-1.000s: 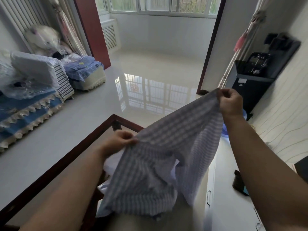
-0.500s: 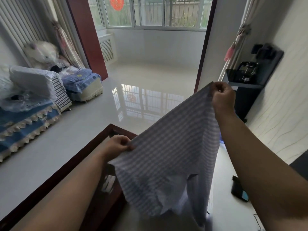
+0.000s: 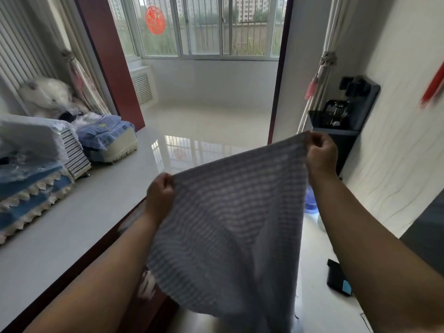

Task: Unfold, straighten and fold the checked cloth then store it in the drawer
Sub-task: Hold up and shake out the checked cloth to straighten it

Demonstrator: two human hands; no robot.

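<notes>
Checked cloth [image 3: 230, 224] pinched by both hands.

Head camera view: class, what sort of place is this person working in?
Most likely a home living room opening onto an enclosed balcony: a covered sofa along the left, a barred window with a red paper decoration, and a water dispenser.

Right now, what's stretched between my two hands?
The head view shows the checked cloth: the left hand and right hand each pinch a top corner.
</notes>
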